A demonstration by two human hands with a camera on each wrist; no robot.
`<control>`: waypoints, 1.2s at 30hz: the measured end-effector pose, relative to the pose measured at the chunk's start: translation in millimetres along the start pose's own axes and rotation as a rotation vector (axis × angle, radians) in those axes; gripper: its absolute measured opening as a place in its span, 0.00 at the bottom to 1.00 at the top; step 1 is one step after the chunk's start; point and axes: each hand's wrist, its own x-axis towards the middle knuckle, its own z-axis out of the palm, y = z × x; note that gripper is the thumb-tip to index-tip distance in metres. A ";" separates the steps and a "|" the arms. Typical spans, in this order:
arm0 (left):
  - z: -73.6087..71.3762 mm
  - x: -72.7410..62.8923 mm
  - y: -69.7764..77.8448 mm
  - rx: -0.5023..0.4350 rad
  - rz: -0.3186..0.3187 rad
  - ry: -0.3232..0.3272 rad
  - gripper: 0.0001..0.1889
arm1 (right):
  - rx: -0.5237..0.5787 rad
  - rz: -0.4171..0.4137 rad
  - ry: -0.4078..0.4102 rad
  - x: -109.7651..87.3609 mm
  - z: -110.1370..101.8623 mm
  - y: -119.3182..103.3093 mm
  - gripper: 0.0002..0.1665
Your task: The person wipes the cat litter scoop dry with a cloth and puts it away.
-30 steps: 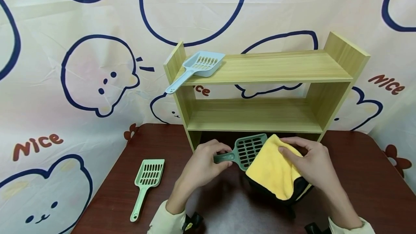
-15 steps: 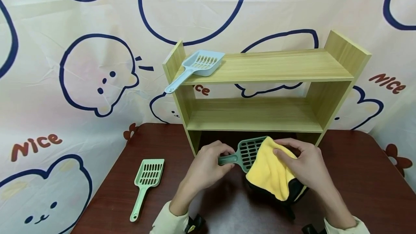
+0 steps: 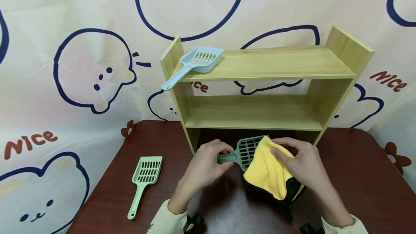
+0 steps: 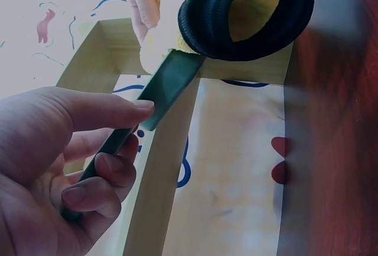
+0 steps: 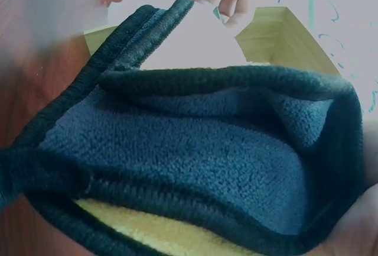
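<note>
My left hand [image 3: 209,161] grips the handle of a dark green litter scoop [image 3: 247,151], its slotted head raised above the table. In the left wrist view the thumb lies along the scoop's handle [image 4: 106,149] with fingers curled beneath. My right hand [image 3: 303,160] holds a yellow cloth [image 3: 268,167] with dark edging against the scoop's head, covering its right part. The right wrist view shows the cloth's grey-blue inner side [image 5: 195,149] folded open and its dark border. Part of the right thumb shows at that view's lower right corner.
A light wooden two-tier shelf [image 3: 260,113] stands behind the hands on the dark red-brown table [image 3: 107,205]. A light blue scoop [image 3: 198,60] lies on its top board, handle over the left front. A pale green scoop [image 3: 146,176] lies on the table at left.
The right hand and the cloth have shifted slightly left along the scoop's head. The left hand with the scoop moved a little right, then stayed nearly still. The head view tilted slightly.
</note>
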 end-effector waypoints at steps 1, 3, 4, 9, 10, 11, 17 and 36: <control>0.1 0.6 -0.3 0.001 0.001 -0.001 0.12 | -0.001 -0.001 0.002 0.4 0.3 0.2 0.15; 0.4 1.7 -0.7 0.002 0.003 -0.002 0.12 | -0.010 -0.008 0.009 1.4 0.9 0.4 0.14; 0.8 2.2 -1.0 0.002 0.004 -0.001 0.12 | -0.015 -0.012 0.011 2.1 1.1 0.6 0.14; 1.9 2.6 -0.1 0.007 0.015 0.024 0.12 | -0.033 -0.018 0.005 5.0 2.9 -1.2 0.14; 2.3 2.6 0.5 0.006 0.018 0.029 0.12 | -0.032 -0.018 0.002 5.3 3.4 -1.9 0.14; 2.8 2.4 1.2 0.006 0.023 0.032 0.12 | -0.029 -0.017 -0.002 5.2 4.3 -2.6 0.14; 8.6 0.2 6.4 -0.018 0.017 0.026 0.11 | -0.008 -0.035 -0.022 2.6 12.4 -6.1 0.14; 1.4 -1.2 1.7 -0.010 0.005 0.002 0.11 | -0.038 0.007 -0.016 -0.8 -2.4 -6.0 0.14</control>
